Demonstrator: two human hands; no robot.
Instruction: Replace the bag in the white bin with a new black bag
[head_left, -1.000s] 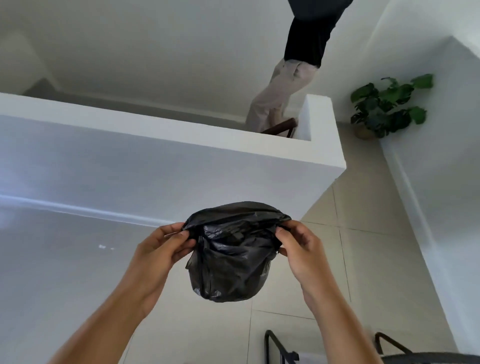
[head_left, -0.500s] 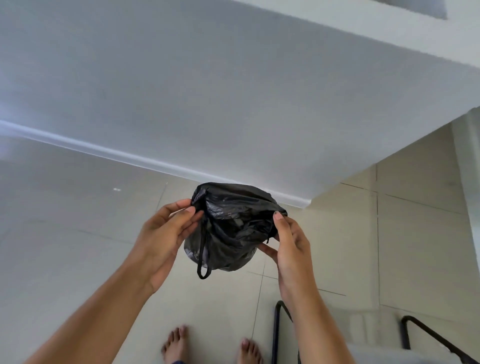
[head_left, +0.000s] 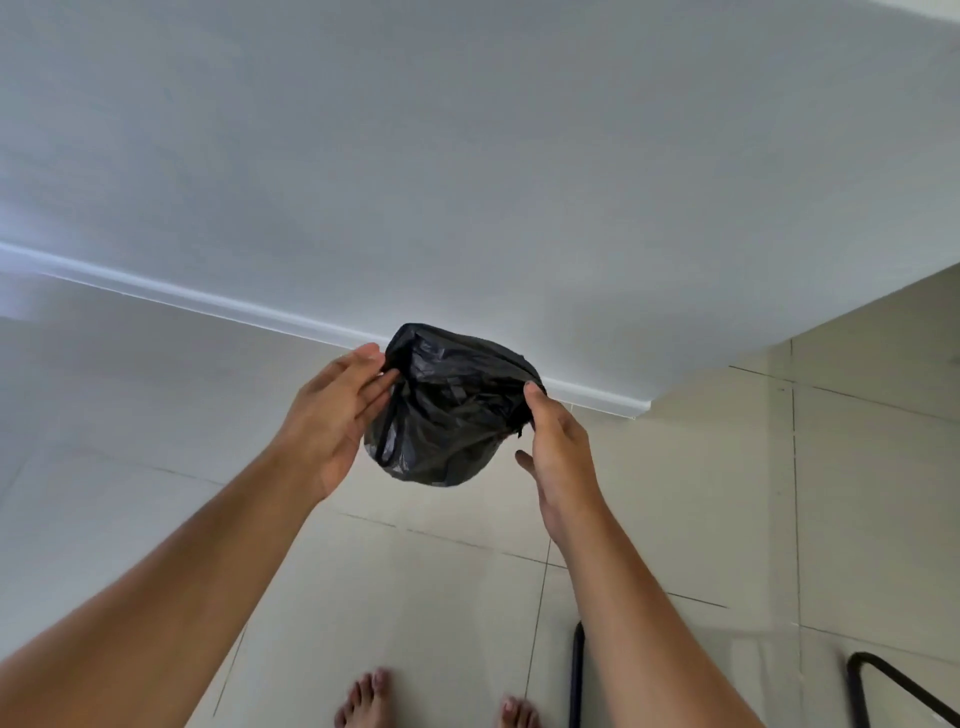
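Observation:
A crumpled black bag (head_left: 447, 410) hangs in the air in front of me, bunched into a rounded bundle with a thin black tie strip dangling down its left side. My left hand (head_left: 337, 415) grips its upper left edge with the fingertips. My right hand (head_left: 558, 447) pinches its upper right edge between thumb and fingers. The bag's mouth is stretched a little between the two hands. The white bin is not in view.
A low white wall (head_left: 467, 182) with a skirting board rises just ahead. Pale floor tiles (head_left: 701, 493) spread below. My bare feet (head_left: 363, 699) show at the bottom edge. Black metal tubing (head_left: 878, 680) of some furniture stands at the bottom right.
The camera has tilted down from the wall top, a standing person and a plant to the floor. The bag stays held in both hands, and its tie strip now hangs loose.

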